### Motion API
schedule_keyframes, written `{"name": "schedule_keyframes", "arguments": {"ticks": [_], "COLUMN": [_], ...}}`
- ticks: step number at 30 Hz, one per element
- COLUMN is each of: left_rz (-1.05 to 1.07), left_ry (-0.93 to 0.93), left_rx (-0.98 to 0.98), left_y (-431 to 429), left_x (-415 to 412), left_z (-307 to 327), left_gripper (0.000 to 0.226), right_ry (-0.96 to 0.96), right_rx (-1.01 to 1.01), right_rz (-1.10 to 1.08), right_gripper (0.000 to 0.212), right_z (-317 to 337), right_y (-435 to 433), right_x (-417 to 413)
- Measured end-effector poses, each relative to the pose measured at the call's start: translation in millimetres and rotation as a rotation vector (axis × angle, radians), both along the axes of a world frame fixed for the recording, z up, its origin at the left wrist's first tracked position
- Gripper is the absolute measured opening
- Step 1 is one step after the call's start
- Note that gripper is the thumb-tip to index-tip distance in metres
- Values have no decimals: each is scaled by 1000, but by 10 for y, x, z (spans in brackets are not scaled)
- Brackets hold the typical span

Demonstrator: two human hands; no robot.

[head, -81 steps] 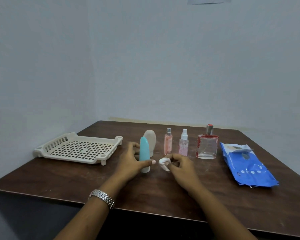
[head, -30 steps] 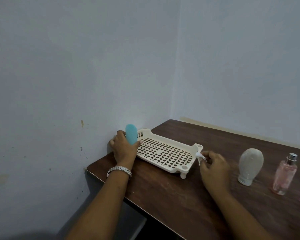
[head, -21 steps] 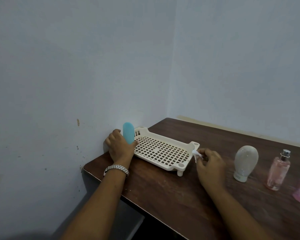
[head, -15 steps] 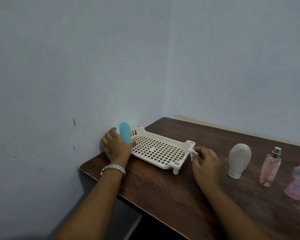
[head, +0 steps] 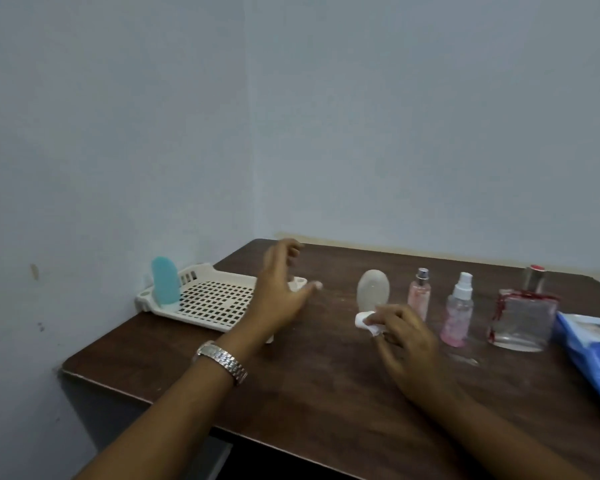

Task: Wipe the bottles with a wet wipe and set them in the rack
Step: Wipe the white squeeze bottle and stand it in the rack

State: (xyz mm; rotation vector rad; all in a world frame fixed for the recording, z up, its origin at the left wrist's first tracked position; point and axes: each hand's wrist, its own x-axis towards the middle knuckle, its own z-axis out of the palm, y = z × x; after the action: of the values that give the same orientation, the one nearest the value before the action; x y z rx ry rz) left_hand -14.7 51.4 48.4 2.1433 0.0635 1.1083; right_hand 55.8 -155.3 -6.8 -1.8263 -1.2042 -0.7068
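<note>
Frosted white egg-shaped bottle (head: 373,289) — likely light, slick — is being judged grippable mid-body. White wipe (head: 364,322) is being pinched by right hand (head: 407,341); left hand (head: 278,299) splayed, empty.

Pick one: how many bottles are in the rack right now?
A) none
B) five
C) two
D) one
D: only the teal bottle stands in the rack; the white bottle, pink bottle, spray bottle and square bottle stand on the table.
</note>
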Motion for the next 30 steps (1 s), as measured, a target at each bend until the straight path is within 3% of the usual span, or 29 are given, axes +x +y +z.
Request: {"name": "schedule_keyframes", "arguments": {"ticks": [4, 9, 15, 20, 30], "left_rz": [-211, -191, -187, -186, -516], "left_ry": [392, 553, 553, 537, 674], "left_rx": [-132, -216, -250, -151, -174], "left_y": [-437, -495, -477, -509, -796], "left_x": [389, 675, 824, 792, 601], "left_z": [-256, -487, -556, -537, -523], "left_gripper": [92, 110, 93, 70, 48], "right_ry": [1, 108, 216, 326, 421], "right_rx": [11, -60, 5, 89, 248], "right_rz": [-109, -105, -36, 22, -78], "right_gripper": [32, 33, 28, 16, 20], "right_z": [-4, -13, -36, -8, 38], "right_y": [-445, -608, -579, -575, -632], "right_x": [133, 125, 206, 234, 306]}}
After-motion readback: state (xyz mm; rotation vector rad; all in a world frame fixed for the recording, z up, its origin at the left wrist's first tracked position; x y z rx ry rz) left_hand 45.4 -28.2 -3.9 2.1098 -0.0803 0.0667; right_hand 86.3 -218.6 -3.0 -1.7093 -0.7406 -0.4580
